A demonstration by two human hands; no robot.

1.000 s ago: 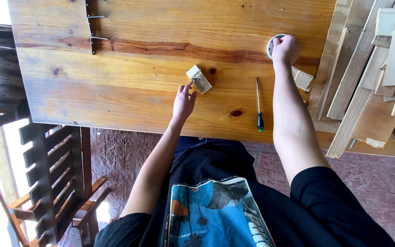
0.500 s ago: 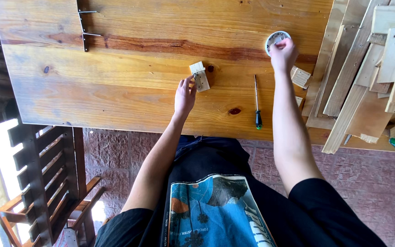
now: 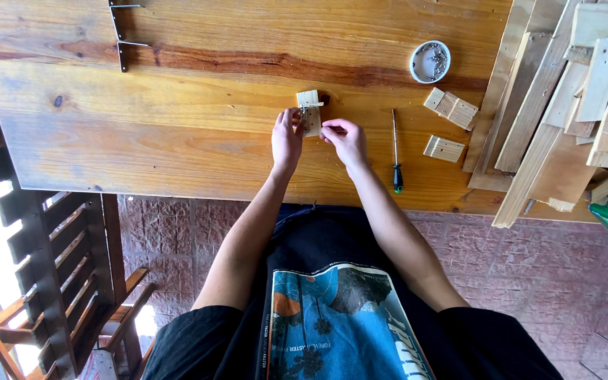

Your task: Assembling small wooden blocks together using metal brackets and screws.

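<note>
A broad wooden table lies under both hands. Well off to the right of the right hand, a stack of wooden slats rests on the table's end. Just right of that hand lies a screwdriver; beyond it sit small wood pieces and a round white tub of screws. The left hand pinches a small wooden block at its left edge. The right hand, fingertips pinched together, touches the block's right side; what it pinches is too small to tell.
</note>
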